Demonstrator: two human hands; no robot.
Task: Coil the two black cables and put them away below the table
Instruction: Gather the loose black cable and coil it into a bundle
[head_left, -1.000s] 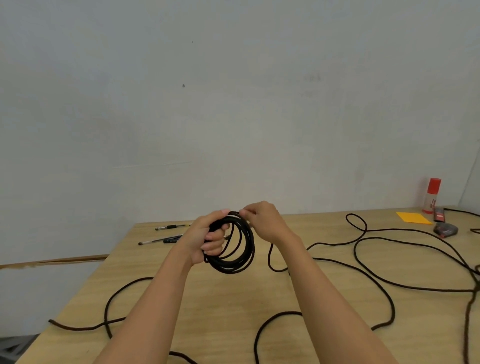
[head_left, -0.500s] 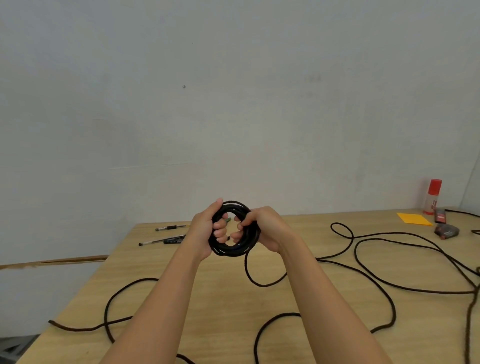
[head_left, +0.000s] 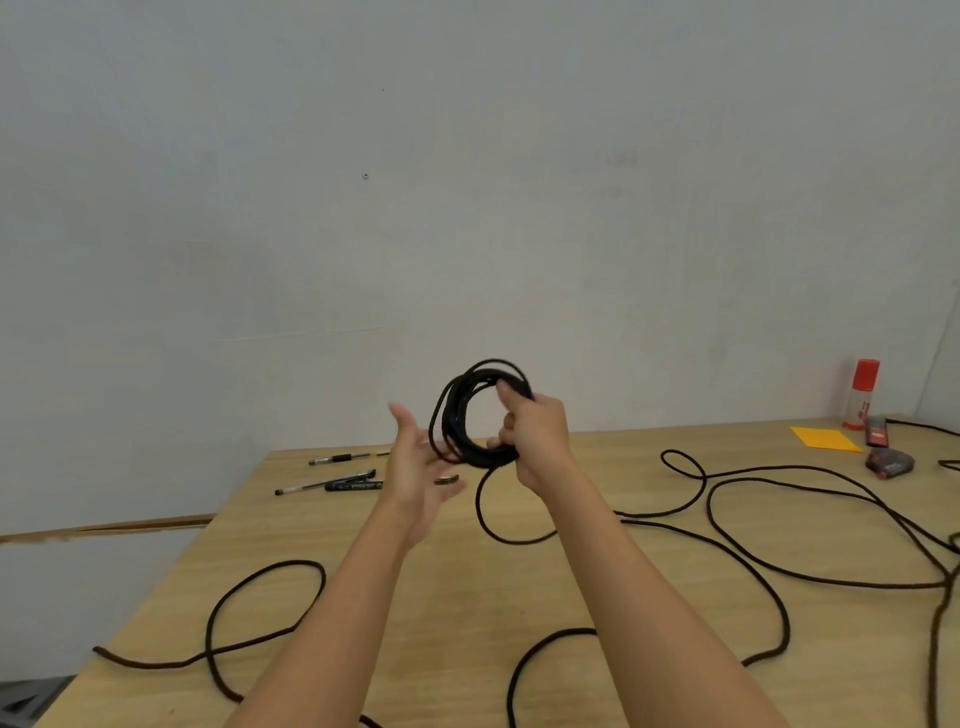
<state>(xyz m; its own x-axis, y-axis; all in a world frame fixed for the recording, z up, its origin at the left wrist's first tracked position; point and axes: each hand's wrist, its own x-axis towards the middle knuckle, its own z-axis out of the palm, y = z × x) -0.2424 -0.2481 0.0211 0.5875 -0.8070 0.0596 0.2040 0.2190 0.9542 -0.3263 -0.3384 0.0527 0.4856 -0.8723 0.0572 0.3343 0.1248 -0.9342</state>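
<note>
Left hand (head_left: 415, 467) lets go since half a second back, fingers spread beside coil (head_left: 457, 415). I note right hand (head_left: 535, 431) gripping it above table (head_left: 467, 623), loose cable (head_left: 477, 504) trailing down.

Both bare arms reach forward, hands raised side by side.
The left hand (head_left: 418, 467) is spread, fingers straight, palm turned inward; the right hand (head_left: 537, 431) curls its fingers round the cable coil (head_left: 453, 415).
</note>
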